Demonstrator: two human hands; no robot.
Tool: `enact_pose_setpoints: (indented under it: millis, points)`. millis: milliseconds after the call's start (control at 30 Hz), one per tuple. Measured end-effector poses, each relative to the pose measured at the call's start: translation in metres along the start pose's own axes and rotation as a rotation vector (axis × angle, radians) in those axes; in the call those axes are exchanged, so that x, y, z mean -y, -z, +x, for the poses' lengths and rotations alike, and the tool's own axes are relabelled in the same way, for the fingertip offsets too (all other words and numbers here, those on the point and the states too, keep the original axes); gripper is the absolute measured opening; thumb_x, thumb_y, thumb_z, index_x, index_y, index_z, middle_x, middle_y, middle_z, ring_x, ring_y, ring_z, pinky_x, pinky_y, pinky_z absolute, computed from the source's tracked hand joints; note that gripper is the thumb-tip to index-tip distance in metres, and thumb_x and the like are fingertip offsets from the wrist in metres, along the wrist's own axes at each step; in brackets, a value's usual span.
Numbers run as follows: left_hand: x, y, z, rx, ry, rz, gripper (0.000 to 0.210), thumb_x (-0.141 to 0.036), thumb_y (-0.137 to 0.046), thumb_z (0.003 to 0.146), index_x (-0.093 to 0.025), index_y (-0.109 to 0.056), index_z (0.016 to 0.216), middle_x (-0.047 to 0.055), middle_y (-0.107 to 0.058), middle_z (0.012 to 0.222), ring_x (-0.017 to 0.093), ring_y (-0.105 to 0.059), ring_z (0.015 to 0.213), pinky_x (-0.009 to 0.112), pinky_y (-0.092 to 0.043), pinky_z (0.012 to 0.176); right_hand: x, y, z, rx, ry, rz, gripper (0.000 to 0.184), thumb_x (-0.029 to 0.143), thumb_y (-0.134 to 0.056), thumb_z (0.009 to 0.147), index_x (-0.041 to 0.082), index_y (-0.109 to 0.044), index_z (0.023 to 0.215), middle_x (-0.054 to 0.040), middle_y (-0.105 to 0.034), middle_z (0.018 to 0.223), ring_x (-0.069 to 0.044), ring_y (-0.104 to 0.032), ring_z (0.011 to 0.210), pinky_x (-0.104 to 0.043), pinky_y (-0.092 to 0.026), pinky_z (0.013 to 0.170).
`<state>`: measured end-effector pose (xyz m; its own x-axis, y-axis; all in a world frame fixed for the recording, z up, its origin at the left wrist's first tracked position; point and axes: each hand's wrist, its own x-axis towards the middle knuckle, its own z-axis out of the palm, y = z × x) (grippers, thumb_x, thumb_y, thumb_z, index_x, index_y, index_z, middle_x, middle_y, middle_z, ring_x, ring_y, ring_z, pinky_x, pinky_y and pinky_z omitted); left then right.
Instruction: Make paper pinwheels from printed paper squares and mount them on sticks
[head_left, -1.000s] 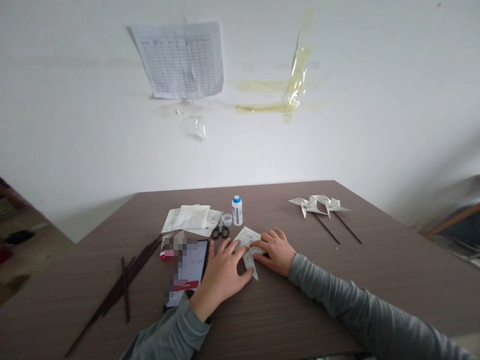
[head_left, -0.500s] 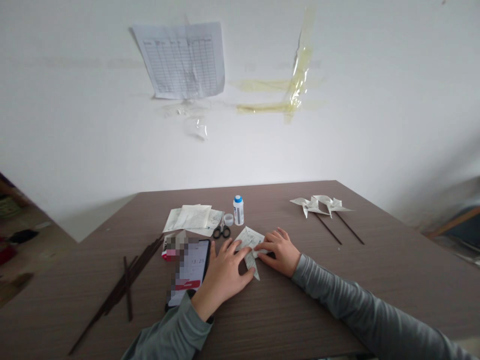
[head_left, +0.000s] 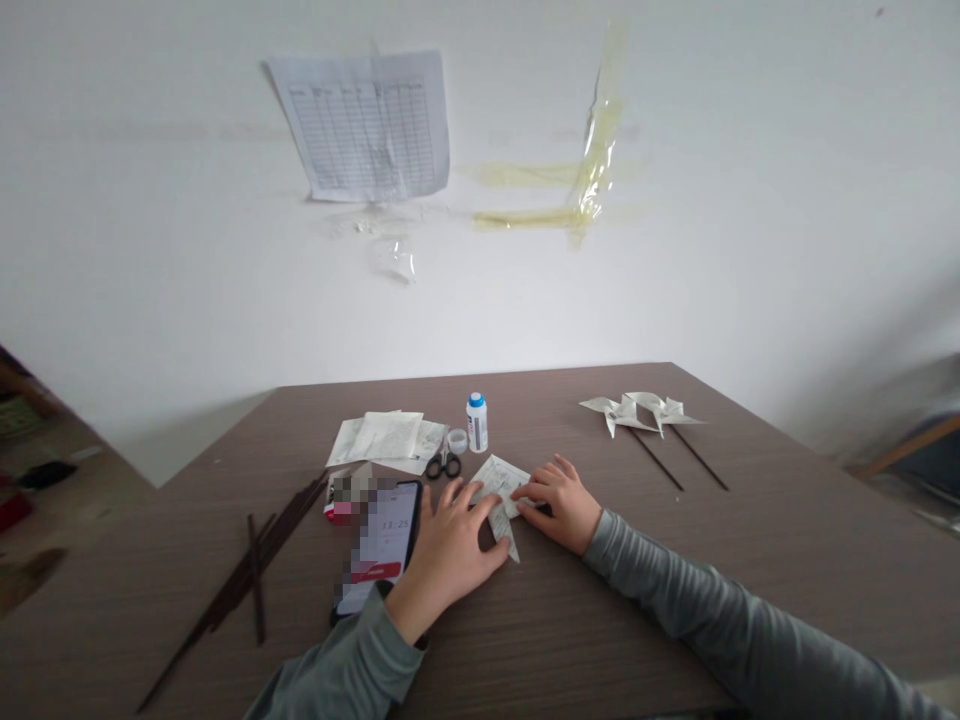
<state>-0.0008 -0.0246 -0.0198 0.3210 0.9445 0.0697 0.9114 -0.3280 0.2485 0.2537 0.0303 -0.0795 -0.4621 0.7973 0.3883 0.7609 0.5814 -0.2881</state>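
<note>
A printed sheet of paper, cut and folded into pointed blades like a pinwheel, lies on the table between my hands. My left hand is spread over its left side, the fingertips on the paper and the thumb by the lower point. From the right, my right hand has its thumb and index finger closed together at the paper's right edge, near its middle. The fingers cover part of the folds.
Behind the paper stand a blue-capped white bottle, a small clear cup and black-handled scissors. Paper sheets, a phone, a small box and dark sticks lie left. Two pinwheels on sticks lie right.
My right index fingertip has shifted very slightly at the paper's middle, showing a little more of the fold. My left hand and the paper have hardly moved.
</note>
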Motion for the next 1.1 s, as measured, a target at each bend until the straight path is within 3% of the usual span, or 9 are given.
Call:
enact_pose_setpoints:
  millis: [167, 300, 600, 867, 1100]
  points:
    - [-0.001, 0.0, 0.0, -0.005, -0.01, 0.005, 0.056, -0.042, -0.093, 0.111, -0.037, -0.091, 0.166, 0.016, -0.079, 0.187, 0.056, -0.06, 0.185, 0.095, -0.036, 0.155, -0.003, -0.001, 0.0, 0.013, -0.005, 0.019, 0.022, 0.035, -0.085, 0.119, 0.041, -0.103, 0.13, -0.006, -0.093, 0.111, -0.034, -0.089, 0.115, -0.082, -0.055, 0.145]
    - [-0.001, 0.002, 0.0, 0.007, -0.005, 0.011, 0.053, -0.042, -0.093, 0.112, -0.037, -0.093, 0.165, 0.017, -0.078, 0.189, 0.057, -0.059, 0.186, 0.095, -0.035, 0.155, 0.0, 0.001, 0.001, 0.028, 0.016, 0.0, 0.021, 0.041, -0.087, 0.119, 0.041, -0.104, 0.131, -0.0071, -0.092, 0.112, -0.034, -0.087, 0.117, -0.077, -0.058, 0.144]
    - [0.001, 0.0, 0.0, 0.011, -0.019, 0.01, 0.052, -0.045, -0.09, 0.111, -0.04, -0.094, 0.164, 0.015, -0.075, 0.191, 0.058, -0.055, 0.186, 0.096, -0.038, 0.153, 0.008, -0.011, 0.003, 0.03, -0.079, -0.068, 0.021, 0.044, -0.086, 0.12, 0.048, -0.105, 0.128, -0.0085, -0.093, 0.115, -0.038, -0.089, 0.121, -0.075, -0.057, 0.146]
    - [0.002, -0.001, 0.0, -0.032, -0.015, -0.003, 0.052, -0.043, -0.093, 0.108, -0.036, -0.095, 0.159, 0.019, -0.078, 0.184, 0.057, -0.063, 0.178, 0.094, -0.04, 0.152, 0.004, 0.003, 0.0, 0.04, -0.039, 0.031, 0.022, 0.035, -0.083, 0.123, 0.035, -0.104, 0.13, -0.0101, -0.094, 0.114, -0.035, -0.089, 0.12, -0.081, -0.051, 0.149]
    - [-0.001, 0.002, -0.002, -0.038, -0.021, -0.002, 0.048, -0.04, -0.092, 0.109, -0.036, -0.097, 0.156, 0.019, -0.078, 0.184, 0.056, -0.063, 0.178, 0.094, -0.039, 0.153, 0.004, -0.013, 0.001, 0.02, -0.089, -0.014, 0.022, 0.032, -0.088, 0.119, 0.041, -0.106, 0.128, -0.01, -0.093, 0.115, -0.037, -0.088, 0.122, -0.081, -0.048, 0.151]
